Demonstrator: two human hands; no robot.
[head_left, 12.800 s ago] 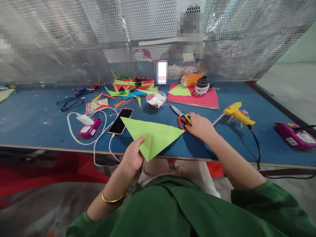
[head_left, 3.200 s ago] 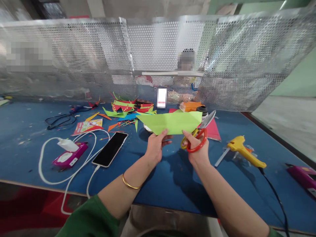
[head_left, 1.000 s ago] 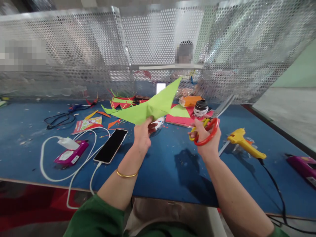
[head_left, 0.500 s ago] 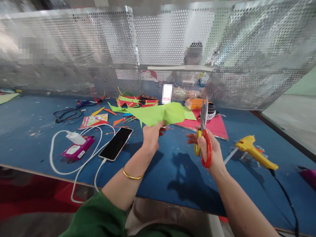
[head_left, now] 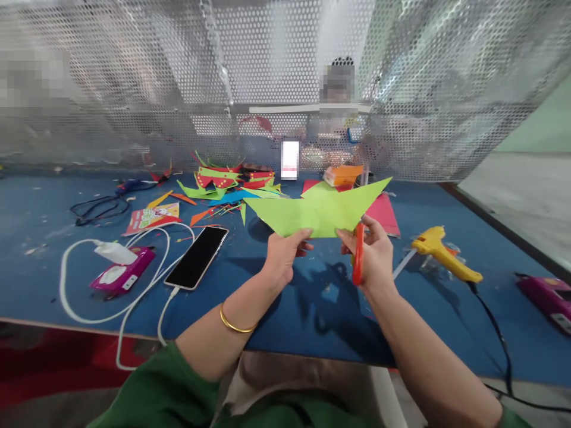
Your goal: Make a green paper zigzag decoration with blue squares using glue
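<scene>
On the blue counter (head_left: 35, 267), a phone (head_left: 197, 258) lies at eight o'clock in the view, a white cable (head_left: 173, 292) in its near end; a purple socket strip (head_left: 125, 274) sits at nine o'clock from it. A printed card (head_left: 154, 215) is at nine, a yellow glue gun (head_left: 441, 251) at three, red and green paper pieces (head_left: 216, 178) at ten. A perforated screen (head_left: 276, 65) stands at twelve.

A glue gun (head_left: 439, 251) and paper scraps (head_left: 232, 197) show a craft workshop.

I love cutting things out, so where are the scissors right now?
In the head view, the scissors are right of centre, in the person's right hand, their red handle showing just below the right part of the green paper.
</scene>
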